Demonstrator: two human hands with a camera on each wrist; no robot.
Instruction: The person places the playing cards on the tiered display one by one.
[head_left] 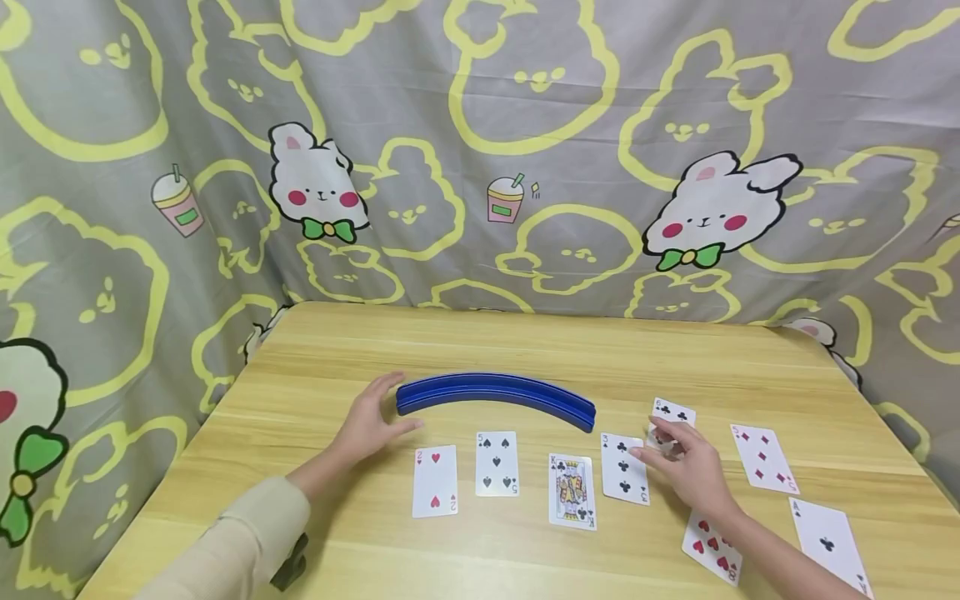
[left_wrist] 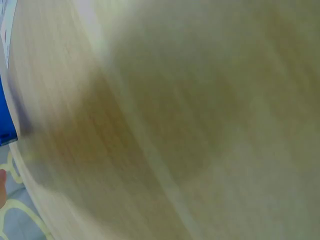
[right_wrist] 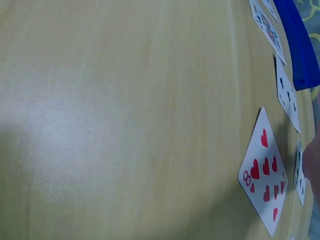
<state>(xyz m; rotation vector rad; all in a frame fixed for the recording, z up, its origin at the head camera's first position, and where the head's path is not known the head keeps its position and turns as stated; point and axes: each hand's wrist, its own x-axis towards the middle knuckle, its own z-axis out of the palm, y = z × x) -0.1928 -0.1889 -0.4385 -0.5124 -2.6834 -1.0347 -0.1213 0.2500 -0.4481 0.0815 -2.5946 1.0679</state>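
A curved blue card holder [head_left: 495, 388] lies across the middle of the table. At its left end is my left hand [head_left: 367, 421], thumb and fingers spread around that end, holding nothing. My right hand [head_left: 690, 467] hovers over the cards on the right, its fingers loosely bent. Its index finger overlaps the six of clubs [head_left: 663, 408], partly covering it, while the thumb tip comes right at the edge of the three of clubs [head_left: 622, 479]. Under the right wrist, the eight of hearts [right_wrist: 265, 175] is partly hidden in the head view.
Face up in front of the holder lie the two of hearts [head_left: 435, 482], five of spades [head_left: 497, 475] and king of clubs [head_left: 572, 492]. Farther right are the five of diamonds [head_left: 763, 457] and ace of clubs [head_left: 828, 537]. A patterned curtain [head_left: 420, 183] hangs behind the wooden table [head_left: 360, 333].
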